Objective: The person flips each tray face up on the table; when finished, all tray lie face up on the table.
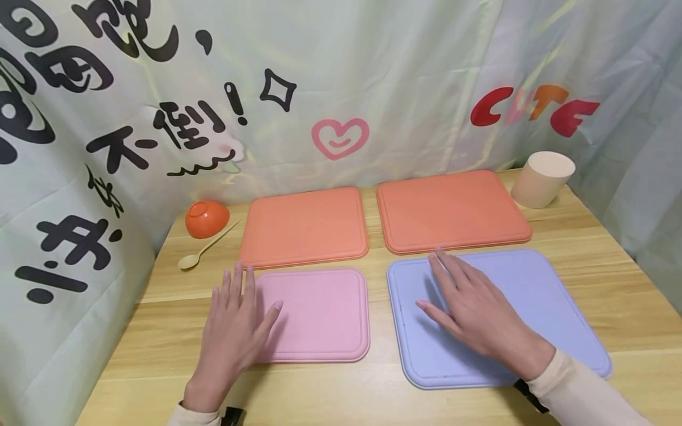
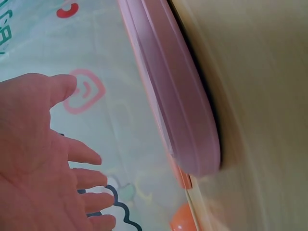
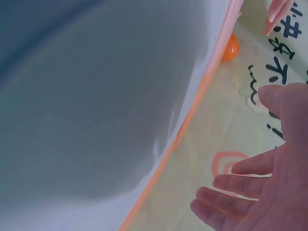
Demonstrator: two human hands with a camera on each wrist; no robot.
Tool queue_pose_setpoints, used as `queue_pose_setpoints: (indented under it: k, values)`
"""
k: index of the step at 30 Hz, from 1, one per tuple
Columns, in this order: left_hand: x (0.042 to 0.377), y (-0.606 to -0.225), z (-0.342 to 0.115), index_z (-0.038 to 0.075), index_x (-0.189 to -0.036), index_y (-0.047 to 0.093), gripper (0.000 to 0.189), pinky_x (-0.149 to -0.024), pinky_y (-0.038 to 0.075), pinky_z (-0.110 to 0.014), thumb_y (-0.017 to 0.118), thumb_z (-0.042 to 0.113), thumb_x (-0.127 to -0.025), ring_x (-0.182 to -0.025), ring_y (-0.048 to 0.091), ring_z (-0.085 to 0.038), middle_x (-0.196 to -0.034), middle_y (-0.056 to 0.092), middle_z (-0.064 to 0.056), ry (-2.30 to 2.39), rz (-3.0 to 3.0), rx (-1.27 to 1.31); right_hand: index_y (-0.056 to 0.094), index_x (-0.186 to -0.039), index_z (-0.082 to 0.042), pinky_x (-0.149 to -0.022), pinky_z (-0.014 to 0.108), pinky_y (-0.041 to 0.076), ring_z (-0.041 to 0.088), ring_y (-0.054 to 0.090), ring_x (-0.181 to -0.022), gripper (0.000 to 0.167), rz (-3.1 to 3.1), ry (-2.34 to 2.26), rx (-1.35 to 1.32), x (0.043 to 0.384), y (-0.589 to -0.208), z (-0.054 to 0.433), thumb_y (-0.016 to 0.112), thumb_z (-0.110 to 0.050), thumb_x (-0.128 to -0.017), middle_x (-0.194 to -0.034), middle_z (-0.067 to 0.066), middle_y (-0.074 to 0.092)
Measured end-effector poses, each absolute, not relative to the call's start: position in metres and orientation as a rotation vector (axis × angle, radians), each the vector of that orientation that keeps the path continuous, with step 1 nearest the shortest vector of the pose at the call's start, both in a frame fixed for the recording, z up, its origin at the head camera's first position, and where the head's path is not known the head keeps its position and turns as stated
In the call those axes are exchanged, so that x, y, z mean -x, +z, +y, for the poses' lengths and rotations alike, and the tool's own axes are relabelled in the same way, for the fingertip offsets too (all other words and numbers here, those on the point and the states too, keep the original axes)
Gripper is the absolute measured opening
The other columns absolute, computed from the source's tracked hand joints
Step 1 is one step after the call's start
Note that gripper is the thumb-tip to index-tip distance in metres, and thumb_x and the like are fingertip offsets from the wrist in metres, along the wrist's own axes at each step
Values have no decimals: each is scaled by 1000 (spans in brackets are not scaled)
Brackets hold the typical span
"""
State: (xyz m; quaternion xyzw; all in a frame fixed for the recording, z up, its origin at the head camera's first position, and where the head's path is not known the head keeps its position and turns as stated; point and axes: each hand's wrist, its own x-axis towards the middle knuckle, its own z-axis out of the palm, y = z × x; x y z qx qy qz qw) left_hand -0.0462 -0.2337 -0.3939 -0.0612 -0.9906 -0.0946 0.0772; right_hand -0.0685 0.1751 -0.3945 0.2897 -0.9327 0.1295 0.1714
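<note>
In the head view, two orange boards point(image 1: 303, 228) point(image 1: 453, 210), a pink board point(image 1: 317, 316) and a blue board point(image 1: 549, 302) are laid flat on the worktop point(image 1: 319, 396); how much is done or left cannot be told. The left hand point(image 1: 229, 337) is held by the pink board's left edge, the right hand point(image 1: 479, 307) above the blue. In the left wrist view, nothing is gripped, fingers point(image 2: 91, 178) apart; likewise in the right wrist view.

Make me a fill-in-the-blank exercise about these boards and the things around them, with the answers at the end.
1. The blue board lies beneath the ____ hand.
2. There are ____ orange boards at the back.
3. The orange bowl is turned upside ____.
4. The multicoloured word on the backdrop reads ____.

Missing words: right; two; down; CUTE.
</note>
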Motion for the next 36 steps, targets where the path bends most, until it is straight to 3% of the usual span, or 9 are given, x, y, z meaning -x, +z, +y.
queue_pose_setpoints:
  k: [4, 9, 18, 22, 26, 29, 36]
  values:
    - [45, -394, -242, -9, -156, 25, 88, -120, 12, -62, 50, 55, -101, -150, 12, -48, -164, 15, -28, -325, -2997, 167, 42, -147, 10, -105, 59, 42, 44, 50, -129, 78, -2721, 370, -851, 70, -393, 165, 58, -51, -100, -148, 27, 47]
    - [44, -393, -250, -11, -153, 29, 89, -120, 11, -61, 50, 58, -101, -150, 12, -48, -162, 18, -31, -408, -3067, 136, 48, -143, 10, -107, 56, 42, 41, 55, -122, 77, -2780, 337, -904, 73, -392, 149, 58, -53, -99, -136, 25, 56]
    - [48, -394, -257, -13, -144, 44, 85, -110, 30, -67, 59, 57, -97, -136, 34, -54, -149, 37, -37, -513, -3111, 53, 59, -129, 11, -92, 48, 49, 33, 59, -100, 75, -2775, 268, -1084, 85, -393, 121, 60, -56, -97, -114, 21, 65]
    - [50, -395, -259, -14, -142, 46, 86, -106, 36, -66, 62, 57, -95, -130, 40, -52, -140, 45, -37, -523, -3144, 18, 64, -120, 10, -82, 41, 47, 29, 55, -91, 72, -2770, 270, -1127, 91, -395, 111, 61, -58, -95, -103, 15, 65]
    - [52, -396, -260, -12, -140, 50, 89, -99, 41, -63, 62, 62, -93, -123, 45, -48, -133, 50, -34, -528, -3184, -14, 67, -97, 0, -70, 33, 36, 23, 42, -77, 62, -2790, 298, -1137, 98, -396, 101, 66, -61, -90, -81, 3, 53]
    - [54, -397, -260, -11, -139, 52, 91, -91, 44, -57, 63, 65, -91, -114, 49, -43, -128, 53, -31, -541, -3217, -30, 62, -83, -7, -68, 31, 32, 21, 37, -74, 57, -2870, 365, -1127, 101, -396, 95, 67, -64, -88, -73, -1, 44]
    - [57, -401, -260, -10, -138, 54, 89, -78, 43, -45, 71, 61, -87, -104, 50, -35, -119, 56, -24, -562, -3255, -59, 65, -85, -5, -72, 35, 34, 23, 38, -79, 60, -3059, 551, -1073, 106, -400, 79, 74, -64, -82, -77, 1, 49]
